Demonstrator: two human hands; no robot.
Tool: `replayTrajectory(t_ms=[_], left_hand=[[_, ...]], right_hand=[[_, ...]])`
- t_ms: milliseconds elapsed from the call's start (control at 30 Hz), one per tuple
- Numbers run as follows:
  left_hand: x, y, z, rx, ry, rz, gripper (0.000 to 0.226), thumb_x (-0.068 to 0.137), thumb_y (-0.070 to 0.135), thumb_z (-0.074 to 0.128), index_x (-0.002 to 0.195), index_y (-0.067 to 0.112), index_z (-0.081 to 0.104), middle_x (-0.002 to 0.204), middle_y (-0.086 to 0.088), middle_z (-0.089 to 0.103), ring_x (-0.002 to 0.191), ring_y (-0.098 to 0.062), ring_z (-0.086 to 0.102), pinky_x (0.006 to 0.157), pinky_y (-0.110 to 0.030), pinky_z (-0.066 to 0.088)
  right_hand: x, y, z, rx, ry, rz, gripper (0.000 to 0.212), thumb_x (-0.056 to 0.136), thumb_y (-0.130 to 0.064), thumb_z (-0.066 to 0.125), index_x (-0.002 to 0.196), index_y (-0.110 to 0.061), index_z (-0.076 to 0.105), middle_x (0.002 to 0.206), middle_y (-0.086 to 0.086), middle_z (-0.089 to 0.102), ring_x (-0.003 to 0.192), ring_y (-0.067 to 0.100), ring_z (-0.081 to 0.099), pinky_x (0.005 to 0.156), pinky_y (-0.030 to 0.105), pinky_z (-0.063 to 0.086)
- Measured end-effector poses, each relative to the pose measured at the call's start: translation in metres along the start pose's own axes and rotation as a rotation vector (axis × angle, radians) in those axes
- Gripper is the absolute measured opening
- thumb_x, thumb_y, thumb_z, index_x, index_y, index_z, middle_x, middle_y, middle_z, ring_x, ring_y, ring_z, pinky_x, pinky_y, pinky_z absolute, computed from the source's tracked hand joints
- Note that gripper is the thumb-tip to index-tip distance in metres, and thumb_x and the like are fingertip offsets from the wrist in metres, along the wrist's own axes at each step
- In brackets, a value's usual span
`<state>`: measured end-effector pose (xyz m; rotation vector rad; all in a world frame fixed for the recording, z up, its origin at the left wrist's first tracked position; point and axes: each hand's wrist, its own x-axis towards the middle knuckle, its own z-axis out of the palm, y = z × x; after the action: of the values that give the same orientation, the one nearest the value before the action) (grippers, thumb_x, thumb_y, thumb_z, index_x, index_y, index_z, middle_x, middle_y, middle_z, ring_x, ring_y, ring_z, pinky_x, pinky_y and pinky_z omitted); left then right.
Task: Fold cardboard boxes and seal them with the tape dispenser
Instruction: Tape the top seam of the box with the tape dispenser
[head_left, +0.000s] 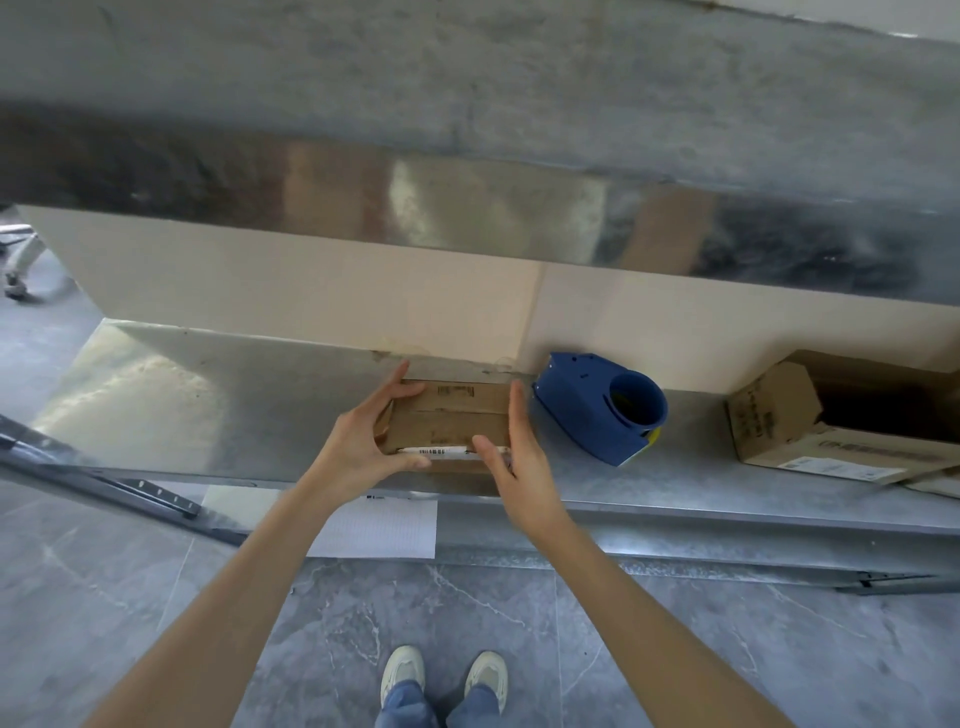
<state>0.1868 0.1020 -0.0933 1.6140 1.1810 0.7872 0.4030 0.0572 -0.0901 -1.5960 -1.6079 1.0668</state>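
Observation:
A small brown cardboard box (449, 418) with printed labels and a white barcode sticker sits on the metal shelf (208, 415), its top flaps closed. My left hand (363, 441) grips its left end, thumb along the near edge and fingers over the far corner. My right hand (519, 452) lies flat against the box's right end, fingers straight, thumb on the near edge. The blue tape dispenser (602, 415) rests on the shelf just right of the box, untouched.
An open cardboard box (831, 421) stands at the shelf's right end. A beige wall panel (311, 291) backs the shelf, with a metal ledge (467, 208) overhanging it. A white sheet (379, 527) hangs below the shelf's front edge. Grey tiled floor and my shoes lie below.

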Motion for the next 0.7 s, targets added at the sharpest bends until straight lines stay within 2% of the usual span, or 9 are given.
replayTrajectory(t_ms=[67,200,300,400,467,533,600,633,700], left_hand=[[-0.003,-0.003,0.004,-0.058,0.015,-0.011,0.083,0.068,0.009,0.09,0.14,0.027,0.052,0.158,0.028,0.024,0.133,0.007,0.044,0.102,-0.019,0.046],[-0.01,-0.007,0.013,-0.088,0.057,-0.027,0.089,0.077,0.002,0.082,0.15,0.031,0.04,0.16,0.027,0.018,0.135,0.005,0.042,0.104,-0.023,0.047],[-0.013,-0.009,0.019,0.02,0.086,0.017,0.093,0.082,0.007,0.079,0.154,0.034,0.028,0.161,0.026,0.011,0.143,0.001,0.032,0.102,-0.014,0.044],[-0.014,-0.003,0.017,0.263,0.118,0.116,0.09,0.085,0.018,0.078,0.155,0.034,0.024,0.164,0.024,0.001,0.148,0.002,0.017,0.095,-0.002,0.036],[-0.014,0.001,0.016,0.436,0.109,0.215,0.082,0.09,0.025,0.073,0.155,0.036,0.026,0.164,0.025,0.003,0.151,0.0,0.008,0.09,-0.006,0.04],[-0.014,0.0,0.017,0.511,0.077,0.287,0.07,0.094,0.027,0.068,0.153,0.035,0.031,0.163,0.024,0.011,0.152,-0.003,0.005,0.088,-0.017,0.052],[-0.014,-0.006,0.019,0.497,0.059,0.281,0.065,0.095,0.027,0.066,0.152,0.033,0.035,0.162,0.023,0.017,0.152,-0.006,0.005,0.089,-0.028,0.057],[-0.013,-0.008,0.019,0.488,0.054,0.27,0.063,0.095,0.028,0.065,0.152,0.032,0.036,0.162,0.022,0.018,0.152,-0.006,0.005,0.091,-0.03,0.056],[-0.011,-0.011,0.016,0.507,0.046,0.269,0.061,0.096,0.034,0.061,0.151,0.03,0.037,0.162,0.02,0.019,0.153,-0.007,0.004,0.099,-0.032,0.052]], right_hand=[[-0.001,0.002,0.0,0.032,-0.002,0.028,0.084,0.093,-0.054,0.042,0.156,-0.031,-0.009,0.159,-0.021,0.0,0.133,-0.017,0.015,0.112,0.014,0.02],[0.002,0.005,-0.004,0.017,0.001,0.015,0.083,0.096,-0.045,0.051,0.158,-0.027,-0.001,0.153,-0.024,0.012,0.127,-0.021,0.02,0.097,-0.006,0.02],[0.002,0.01,-0.002,-0.056,0.049,-0.048,0.084,0.094,-0.048,0.053,0.158,-0.027,0.003,0.153,-0.03,0.005,0.13,-0.028,0.01,0.11,0.009,0.029],[0.007,0.015,-0.003,-0.263,0.163,-0.165,0.08,0.094,-0.06,0.044,0.158,-0.022,0.016,0.165,-0.01,-0.002,0.151,0.004,-0.002,0.118,0.026,0.023],[0.011,0.019,-0.004,-0.48,0.23,-0.33,0.07,0.098,-0.056,0.039,0.154,-0.014,0.031,0.165,0.003,0.01,0.153,0.024,0.004,0.12,0.039,0.023],[0.013,0.019,-0.003,-0.587,0.203,-0.45,0.054,0.102,-0.045,0.037,0.15,-0.019,0.04,0.162,0.003,0.026,0.151,0.027,0.016,0.11,0.048,0.042],[0.012,0.018,-0.002,-0.585,0.171,-0.465,0.045,0.106,-0.041,0.033,0.147,-0.029,0.043,0.159,-0.006,0.033,0.15,0.018,0.02,0.088,0.041,0.059],[0.012,0.018,-0.002,-0.581,0.157,-0.446,0.044,0.106,-0.042,0.03,0.147,-0.032,0.043,0.158,-0.009,0.033,0.15,0.015,0.02,0.081,0.037,0.061],[0.012,0.018,-0.003,-0.591,0.132,-0.423,0.044,0.107,-0.044,0.026,0.147,-0.034,0.042,0.159,-0.01,0.031,0.15,0.013,0.018,0.083,0.037,0.06]])
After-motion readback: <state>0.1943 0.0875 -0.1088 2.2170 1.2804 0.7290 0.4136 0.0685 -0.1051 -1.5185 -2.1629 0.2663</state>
